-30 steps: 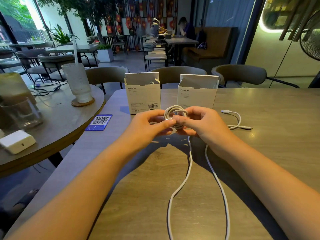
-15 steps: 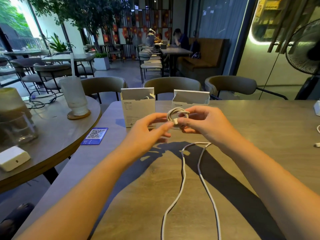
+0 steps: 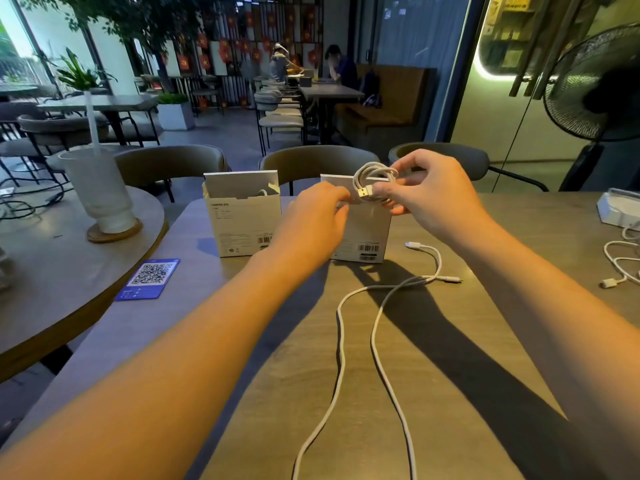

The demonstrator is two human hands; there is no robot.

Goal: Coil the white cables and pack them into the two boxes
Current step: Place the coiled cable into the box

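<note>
Overhead, head view: right hand (image 3: 427, 188) pinches coiled white cable (image 3: 372, 183) above right box (image 3: 363, 233). Left hand (image 3: 311, 220) grips that box's front top edge. Left box (image 3: 242, 220) stands open; loose cable (image 3: 360, 341) lies on table (image 3: 485, 358).

A frosted cup (image 3: 100, 188) on a coaster (image 3: 114, 231) — round side table (image 3: 52, 271) — blue QR card (image 3: 149, 278), standing fan (image 3: 595, 88).

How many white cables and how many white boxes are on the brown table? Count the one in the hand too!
White boxes: 2, the left box and the right box.
White cables: 3, the coiled cable held by the right hand, the loose cable, and the cable at the right edge.
Total: 5.
</note>
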